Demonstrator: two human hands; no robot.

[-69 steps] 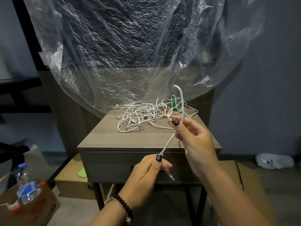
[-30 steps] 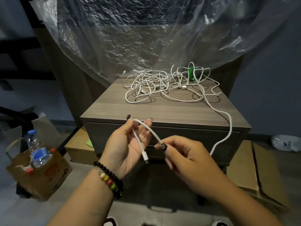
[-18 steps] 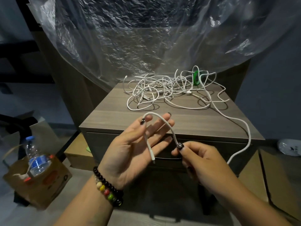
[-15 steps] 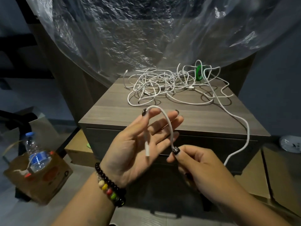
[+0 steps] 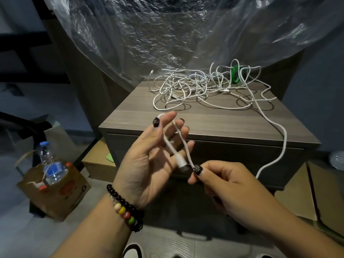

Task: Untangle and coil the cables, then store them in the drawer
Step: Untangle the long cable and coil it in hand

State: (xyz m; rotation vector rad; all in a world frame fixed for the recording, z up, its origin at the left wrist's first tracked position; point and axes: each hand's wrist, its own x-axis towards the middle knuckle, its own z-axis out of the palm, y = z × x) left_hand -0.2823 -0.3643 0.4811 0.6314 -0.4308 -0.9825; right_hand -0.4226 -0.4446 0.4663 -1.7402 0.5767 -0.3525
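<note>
Since half a second ago, the first loop of the white cable (image 5: pixel 186 144) is laid further across the left hand (image 5: pixel 149 161), and the plug end now hangs down at the palm, close to the right thumb.

Left of the worktop (image 5: pixel 204 125), a plastic water bottle (image 5: pixel 49 162) is seen standing in a brown paper bag (image 5: pixel 55 192) on the floor. In front of the worktop, the left hand is held spread, fingers nearly straight, with the cable draped over them. To its right, the right hand (image 5: pixel 229 185) is closed in a pinch on the same cable, which is led away in a slack arc up to the worktop's right side.

On the worktop's far half, the tangle (image 5: pixel 201 88) of thin, smooth white cables is left in loose knotted loops, with a green band (image 5: pixel 235 74) among them. Coiling is judged barely begun: one cable is partly freed, the rest are unsorted, and the drawer (image 5: pixel 232 155) beneath the worktop is closed. Crinkled clear plastic sheeting (image 5: pixel 176 30) is hung behind the worktop.
</note>
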